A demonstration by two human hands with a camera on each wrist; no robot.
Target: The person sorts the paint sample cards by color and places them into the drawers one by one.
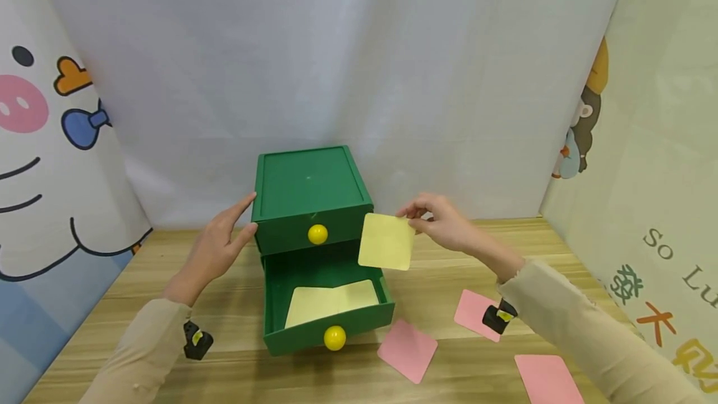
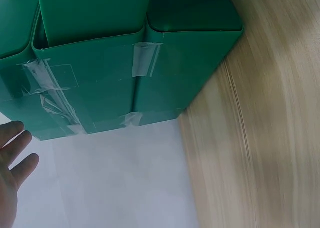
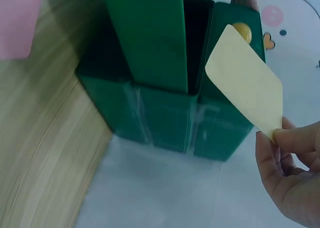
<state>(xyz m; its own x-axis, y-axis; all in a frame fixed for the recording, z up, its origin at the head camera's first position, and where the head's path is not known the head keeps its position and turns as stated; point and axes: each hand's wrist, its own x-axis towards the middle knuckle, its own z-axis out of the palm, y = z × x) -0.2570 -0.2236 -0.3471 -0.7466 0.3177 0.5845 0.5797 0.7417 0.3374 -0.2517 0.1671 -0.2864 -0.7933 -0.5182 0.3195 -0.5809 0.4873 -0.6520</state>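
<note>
A green drawer unit (image 1: 308, 182) with yellow knobs stands on the table. Below its closed top drawer (image 1: 286, 234), a lower drawer (image 1: 303, 336) is pulled out, with yellow cards (image 1: 331, 302) lying inside. My right hand (image 1: 440, 223) pinches a yellow square card (image 1: 386, 242) by its corner, raised beside the unit's right side and above the drawer's right edge. In the right wrist view, thumb and fingers grip that card (image 3: 245, 80). My left hand (image 1: 215, 245), thumb and fingers extended, is at the unit's left side; the left wrist view shows its fingers (image 2: 25, 168) partly.
Pink cards lie on the wooden table: one in front of the drawer (image 1: 408, 351), one beneath the right wrist (image 1: 471, 312), another near the front right (image 1: 546, 379). A white curtain (image 1: 336, 48) hangs behind. Clear tape (image 2: 145, 57) joins the stacked green boxes.
</note>
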